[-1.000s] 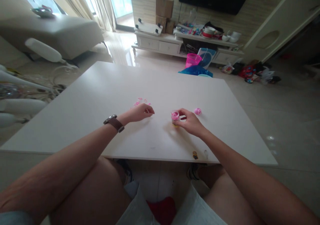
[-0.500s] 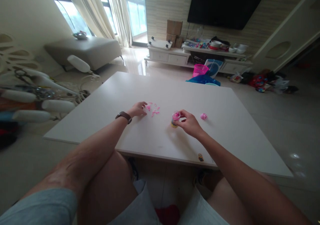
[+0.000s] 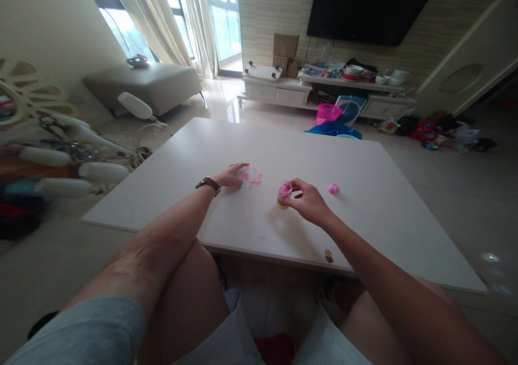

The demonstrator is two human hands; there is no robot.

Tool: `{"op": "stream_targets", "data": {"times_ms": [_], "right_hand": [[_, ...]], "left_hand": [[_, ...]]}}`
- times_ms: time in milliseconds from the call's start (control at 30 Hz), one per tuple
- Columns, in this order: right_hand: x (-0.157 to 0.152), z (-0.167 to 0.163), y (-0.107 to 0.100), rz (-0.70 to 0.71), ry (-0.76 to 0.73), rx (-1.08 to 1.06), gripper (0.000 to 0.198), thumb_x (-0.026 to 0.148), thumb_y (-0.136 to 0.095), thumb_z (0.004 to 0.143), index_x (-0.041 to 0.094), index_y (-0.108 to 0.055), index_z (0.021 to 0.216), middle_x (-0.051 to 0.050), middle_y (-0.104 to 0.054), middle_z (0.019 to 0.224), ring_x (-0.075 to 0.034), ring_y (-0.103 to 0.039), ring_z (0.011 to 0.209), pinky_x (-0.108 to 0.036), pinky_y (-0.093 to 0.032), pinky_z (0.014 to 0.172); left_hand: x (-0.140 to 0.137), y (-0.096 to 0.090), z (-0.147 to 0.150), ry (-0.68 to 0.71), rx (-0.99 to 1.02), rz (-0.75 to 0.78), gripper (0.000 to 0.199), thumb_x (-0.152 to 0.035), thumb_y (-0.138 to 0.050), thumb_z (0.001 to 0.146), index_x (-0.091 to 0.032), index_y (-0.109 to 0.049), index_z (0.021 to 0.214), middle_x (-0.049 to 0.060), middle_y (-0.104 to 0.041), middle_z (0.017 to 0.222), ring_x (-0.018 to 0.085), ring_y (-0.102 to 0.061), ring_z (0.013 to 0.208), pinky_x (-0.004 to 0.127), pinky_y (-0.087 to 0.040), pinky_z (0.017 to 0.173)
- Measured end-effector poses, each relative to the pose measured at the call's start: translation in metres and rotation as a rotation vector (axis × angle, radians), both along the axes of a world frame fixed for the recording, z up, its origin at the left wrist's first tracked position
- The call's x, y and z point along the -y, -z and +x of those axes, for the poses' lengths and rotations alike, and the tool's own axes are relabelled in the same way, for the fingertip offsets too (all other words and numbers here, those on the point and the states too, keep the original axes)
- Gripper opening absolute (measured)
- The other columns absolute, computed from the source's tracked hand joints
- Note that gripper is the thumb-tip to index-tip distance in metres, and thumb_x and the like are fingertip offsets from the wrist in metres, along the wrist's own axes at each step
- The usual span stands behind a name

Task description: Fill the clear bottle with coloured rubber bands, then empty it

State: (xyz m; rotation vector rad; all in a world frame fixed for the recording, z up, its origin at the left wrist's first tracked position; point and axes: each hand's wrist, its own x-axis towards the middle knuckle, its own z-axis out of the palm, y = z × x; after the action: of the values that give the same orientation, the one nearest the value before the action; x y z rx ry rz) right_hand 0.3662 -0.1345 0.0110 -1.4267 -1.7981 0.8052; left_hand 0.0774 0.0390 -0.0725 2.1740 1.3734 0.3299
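Note:
On the white table [image 3: 251, 143], my left hand [image 3: 230, 176] lies with fingers apart around the left side of several small pink pieces [image 3: 254, 181]. The fingertips reach the edge of the scatter; whether one touches a piece is too small to tell. My right hand [image 3: 309, 200] grips a small clear jar [image 3: 284, 195] from its right side. Pink bits show through the jar's open top, and its lower part looks yellow and blue. A round pink lid-like thing [image 3: 334, 189] sits on the table to the right of my right hand.
A small cartoon-figure sticker [image 3: 328, 256] is at the table's near edge. Beyond the far edge are a blue plastic thing [image 3: 332, 129] and a pink basket [image 3: 327, 113]. Lamp arms with white shades [image 3: 103, 170] stand left of the table.
My left hand has opened its fingers wider over the pink pieces. My right hand keeps its hold on the jar. The whole view has shifted slightly.

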Motion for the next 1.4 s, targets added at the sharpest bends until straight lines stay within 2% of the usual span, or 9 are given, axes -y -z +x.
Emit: {"op": "stream_targets", "data": {"times_ms": [100,200,367,533,733,900,1167,1300,1400], "right_hand": [[0.001,-0.001,0.002,-0.001,-0.008,-0.013,0.025,0.026,-0.076,0.075,0.022,-0.069,0.098,-0.003,-0.075,0.099,-0.020,-0.069,0.096,-0.031,-0.051,0.077],[0.002,-0.001,0.002,0.000,-0.020,-0.023,0.024,0.026,-0.076,0.075,0.022,-0.069,0.098,-0.003,-0.075,0.099,-0.020,-0.069,0.096,-0.031,-0.052,0.077],[0.003,-0.002,-0.001,0.007,-0.020,-0.014,0.024,0.025,-0.077,0.074,0.022,-0.069,0.097,-0.003,-0.075,0.098,-0.020,-0.069,0.095,-0.031,-0.052,0.078],[0.004,-0.003,-0.001,-0.003,-0.017,0.011,0.025,0.025,-0.076,0.074,0.022,-0.070,0.098,-0.003,-0.075,0.098,-0.020,-0.069,0.095,-0.031,-0.052,0.079],[0.004,-0.002,0.003,-0.006,-0.006,0.075,0.024,0.024,-0.076,0.074,0.023,-0.070,0.097,-0.003,-0.075,0.097,-0.020,-0.069,0.093,-0.031,-0.051,0.081],[0.003,0.000,0.007,-0.007,0.018,0.223,0.022,0.027,-0.073,0.075,0.024,-0.068,0.096,-0.003,-0.075,0.098,-0.022,-0.070,0.092,-0.032,-0.049,0.080],[0.006,-0.003,0.007,0.036,0.075,0.453,0.020,0.032,-0.072,0.079,0.027,-0.066,0.097,-0.004,-0.076,0.101,-0.025,-0.069,0.094,-0.030,-0.046,0.072],[0.008,-0.007,0.006,0.034,0.087,0.437,0.021,0.032,-0.072,0.078,0.027,-0.066,0.098,-0.004,-0.075,0.101,-0.025,-0.069,0.093,-0.031,-0.046,0.072],[0.009,-0.009,0.004,0.011,0.112,0.372,0.020,0.033,-0.073,0.077,0.026,-0.066,0.094,-0.002,-0.075,0.096,-0.024,-0.069,0.089,-0.032,-0.047,0.073]], "left_hand": [[-0.006,0.010,0.008,-0.013,-0.016,0.025,0.082,-0.024,-0.064,0.068,-0.022,-0.049,0.148,0.012,-0.055,0.145,0.031,-0.044,0.138,0.045,-0.038,0.116],[-0.010,0.016,0.014,-0.037,-0.006,0.070,0.065,-0.029,-0.063,0.075,-0.020,-0.058,0.139,0.013,-0.061,0.139,0.030,-0.047,0.135,0.042,-0.037,0.116],[-0.009,0.015,0.011,-0.031,0.097,0.119,0.043,-0.028,-0.063,0.075,-0.016,-0.071,0.115,0.012,-0.071,0.111,0.022,-0.065,0.097,0.032,-0.053,0.090],[-0.005,0.009,0.006,-0.073,0.104,0.103,0.026,-0.027,-0.065,0.072,-0.016,-0.076,0.092,0.009,-0.074,0.088,0.019,-0.065,0.079,0.030,-0.051,0.077],[-0.002,0.001,0.006,-0.043,0.079,0.049,0.022,-0.027,-0.068,0.067,-0.016,-0.077,0.084,0.005,-0.072,0.074,0.016,-0.061,0.068,0.028,-0.045,0.064],[0.005,-0.020,0.010,0.034,0.144,-0.040,0.028,-0.033,-0.075,0.066,-0.015,-0.077,0.087,0.005,-0.074,0.077,0.016,-0.061,0.067,0.027,-0.044,0.062],[0.056,-0.067,0.050,0.102,0.549,-0.045,0.030,-0.040,-0.078,0.073,-0.013,-0.074,0.087,0.008,-0.075,0.085,0.017,-0.066,0.078,0.030,-0.053,0.071],[0.094,-0.076,0.085,0.037,0.833,0.020,0.022,-0.034,-0.077,0.077,-0.014,-0.071,0.086,0.007,-0.073,0.087,0.017,-0.067,0.079,0.030,-0.056,0.073],[0.116,-0.078,0.107,0.054,0.900,0.098,0.012,-0.027,-0.073,0.081,-0.016,-0.072,0.087,0.005,-0.073,0.087,0.016,-0.068,0.083,0.030,-0.057,0.077]]}}
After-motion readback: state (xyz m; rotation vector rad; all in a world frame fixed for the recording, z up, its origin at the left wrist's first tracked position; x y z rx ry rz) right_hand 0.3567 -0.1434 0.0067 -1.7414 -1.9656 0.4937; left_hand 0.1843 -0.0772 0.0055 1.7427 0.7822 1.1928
